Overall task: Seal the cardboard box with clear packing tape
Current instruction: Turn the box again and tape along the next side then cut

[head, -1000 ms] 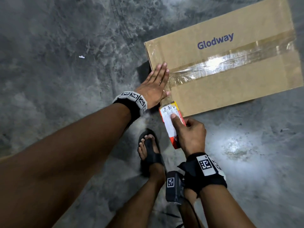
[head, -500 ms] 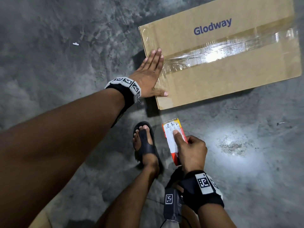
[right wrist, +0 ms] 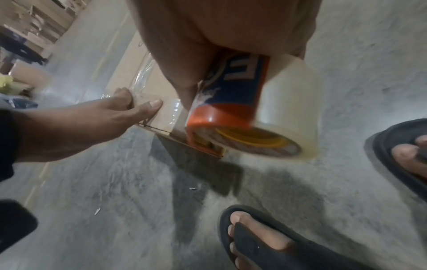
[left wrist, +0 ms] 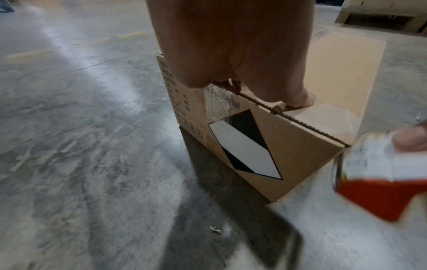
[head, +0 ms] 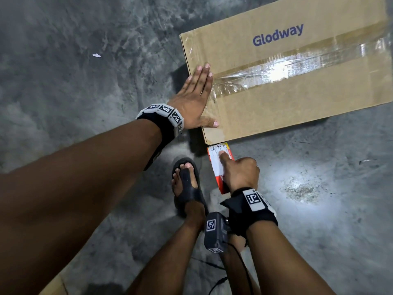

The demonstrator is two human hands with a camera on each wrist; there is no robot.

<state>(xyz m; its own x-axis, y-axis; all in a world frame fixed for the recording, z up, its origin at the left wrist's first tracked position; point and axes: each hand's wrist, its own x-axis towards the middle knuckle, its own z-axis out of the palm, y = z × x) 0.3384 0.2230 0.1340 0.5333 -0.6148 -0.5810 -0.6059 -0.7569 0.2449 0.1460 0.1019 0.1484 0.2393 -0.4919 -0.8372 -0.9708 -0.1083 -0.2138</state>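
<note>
Your left hand (head: 194, 103) lies flat on the near-left end of the cardboard box (head: 297, 99), fingers straight and held together along the top edge, thumb spread out across the corner. In the left wrist view the thumb presses on the top flap right at the corrugated edge. Your left arm reaches in long from the lower left.

Your right hand (head: 240, 173) is curled round the tape dispenser (head: 219, 160), thumb laid along its white label, the rest of the fingers wrapped underneath. The dispenser's front end sits just at the near corner of the box, low beside its side wall. From the right wrist view you see the roll of clear tape (right wrist: 291, 109) mounted in the orange frame, held tight in your grip.

Count: one box, one dispenser with one roll, two hands, two sandalled feet (right wrist: 265, 243) on the concrete floor (head: 85, 60).

The box stands on the floor ahead of you, a little to the right. It is plain brown with "Glodway" printed in blue on top. One strip of clear tape (head: 287, 69) runs along the centre seam, wrinkled and glaring under the light, and its end folds down over the left side wall, above a black and white diamond mark (left wrist: 245, 144). The top flaps are closed.
</note>
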